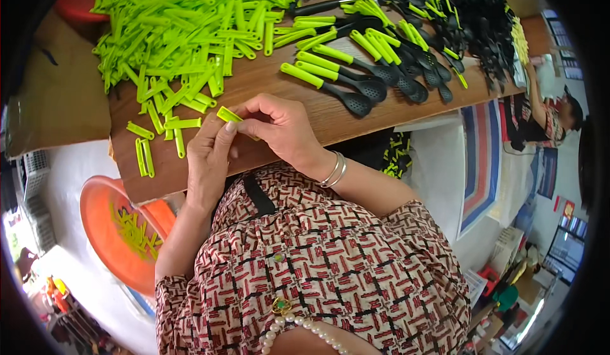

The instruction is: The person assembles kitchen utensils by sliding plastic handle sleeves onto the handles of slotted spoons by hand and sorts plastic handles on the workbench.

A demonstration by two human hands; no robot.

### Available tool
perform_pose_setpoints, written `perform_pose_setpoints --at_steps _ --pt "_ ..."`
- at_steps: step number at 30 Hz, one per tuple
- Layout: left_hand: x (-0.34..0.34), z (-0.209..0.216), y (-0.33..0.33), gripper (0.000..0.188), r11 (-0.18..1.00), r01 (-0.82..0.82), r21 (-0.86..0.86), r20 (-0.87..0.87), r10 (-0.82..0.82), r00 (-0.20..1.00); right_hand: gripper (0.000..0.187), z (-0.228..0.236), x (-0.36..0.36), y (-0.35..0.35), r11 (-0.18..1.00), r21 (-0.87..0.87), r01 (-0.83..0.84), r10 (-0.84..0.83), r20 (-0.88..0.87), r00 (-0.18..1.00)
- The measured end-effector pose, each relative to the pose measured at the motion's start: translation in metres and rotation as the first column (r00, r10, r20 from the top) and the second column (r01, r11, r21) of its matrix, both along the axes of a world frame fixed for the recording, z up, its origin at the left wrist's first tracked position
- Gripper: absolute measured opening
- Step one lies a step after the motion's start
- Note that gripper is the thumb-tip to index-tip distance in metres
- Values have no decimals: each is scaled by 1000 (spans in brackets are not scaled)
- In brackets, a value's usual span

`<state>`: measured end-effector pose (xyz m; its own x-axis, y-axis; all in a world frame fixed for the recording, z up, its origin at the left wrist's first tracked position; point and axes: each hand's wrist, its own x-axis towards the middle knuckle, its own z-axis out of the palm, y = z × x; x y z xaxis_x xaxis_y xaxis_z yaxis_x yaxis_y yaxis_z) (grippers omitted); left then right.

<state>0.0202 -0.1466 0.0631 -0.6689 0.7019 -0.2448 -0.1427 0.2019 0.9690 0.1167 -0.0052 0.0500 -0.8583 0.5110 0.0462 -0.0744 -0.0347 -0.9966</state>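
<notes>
Both hands met at the near edge of the wooden desk (330,116). The left hand (208,161) and right hand (279,126), fingers curled, pinched one lime-green plastic handle piece (229,115) together.

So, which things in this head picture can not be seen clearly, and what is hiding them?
- Green handle piece: its lower end is hidden under the fingertips of the left hand and right hand.
- Wooden table: its far part is covered by the green pile and cut off by the top edge.
- Orange basin: partly hidden by the table and the left forearm.
- Person at right: small, bent by the fisheye rim.
</notes>
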Motion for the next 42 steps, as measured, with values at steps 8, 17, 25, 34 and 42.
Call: perform_pose_setpoints --at_steps 8,17,25,34,42 --pt "-19 -14 12 25 960 -189 206 -81 209 974 16 16 25 128 70 961 269 -313 -235 920" --pt "-16 -18 -1 19 988 -50 -145 -788 -85 609 15 5 99 268 -207 951 228 -743 -305 596" --pt "-8 -26 3 23 984 -7 -180 -829 -147 539 10 -6 149 341 -28 949 314 -800 -210 562" --pt "-1 -31 5 18 982 -43 -184 -849 -137 510 23 -19 77 382 1 1000 -7 -778 5 629" --pt "-16 -35 10 12 995 -60 -75 -817 -27 577 26 11 50 382 184 981 59 -806 116 580"
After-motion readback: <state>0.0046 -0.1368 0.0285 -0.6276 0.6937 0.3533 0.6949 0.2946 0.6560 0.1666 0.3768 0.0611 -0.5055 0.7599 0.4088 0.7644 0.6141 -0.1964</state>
